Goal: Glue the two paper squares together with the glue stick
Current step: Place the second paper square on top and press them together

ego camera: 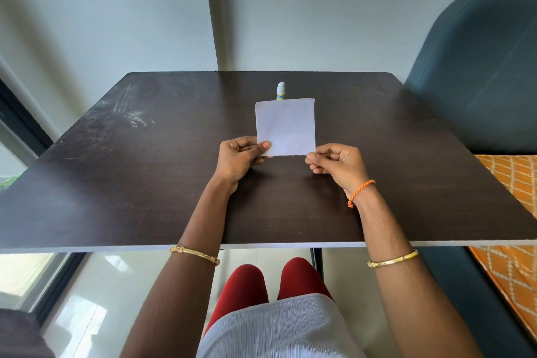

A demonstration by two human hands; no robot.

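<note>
a dark brown table (145, 183) fills the middle of the scene, with pale scuff marks (130, 113) on its far left part. behind it stands a pale wall (319, 9) with a vertical grey strip (210, 9). at the right is a dark teal chair (479, 67), and near it an orange patterned cloth (511, 183). a glossy light floor (96, 299) shows below the table's near edge

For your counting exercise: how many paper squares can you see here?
1: a paper square held at its near corners by the left hand and right hand. A second may lie hidden behind it.
</note>
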